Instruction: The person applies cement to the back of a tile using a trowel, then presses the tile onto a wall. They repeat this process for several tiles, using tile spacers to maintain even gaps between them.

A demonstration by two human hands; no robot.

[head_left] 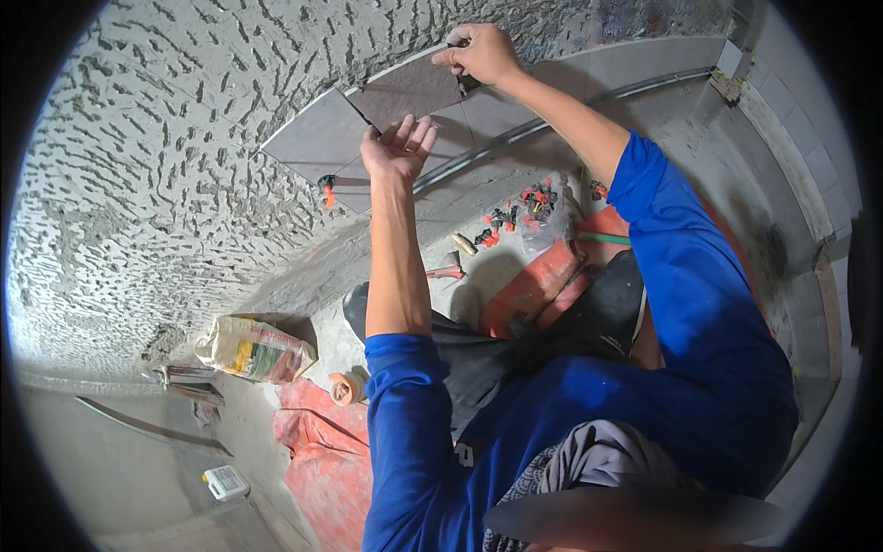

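Grey wall tiles (pixel 395 90) stand in a row against the rough, ridged mortar wall (pixel 212 101). My right hand (pixel 483 55) is at the upper edge of one tile, thumb and fingers pinched on a small black piece (pixel 457 43). Lower down, my left hand (pixel 402 152) has its palm turned up and its fingers stretched out. Its thumb is beside the dark joint between that tile and the leftmost tile (pixel 306 133). A red-and-black tile levelling clip (pixel 326 190) sticks out at the lower joint of the leftmost tile.
A metal rail (pixel 529 129) runs below the tiles. On the floor lie several red-and-black clips (pixel 499 221), a red tool (pixel 446 272), and red sheeting (pixel 322 469). A printed sack (pixel 258 350), an orange-tan roll (pixel 348 387) and a white jug (pixel 225 482) are at the left.
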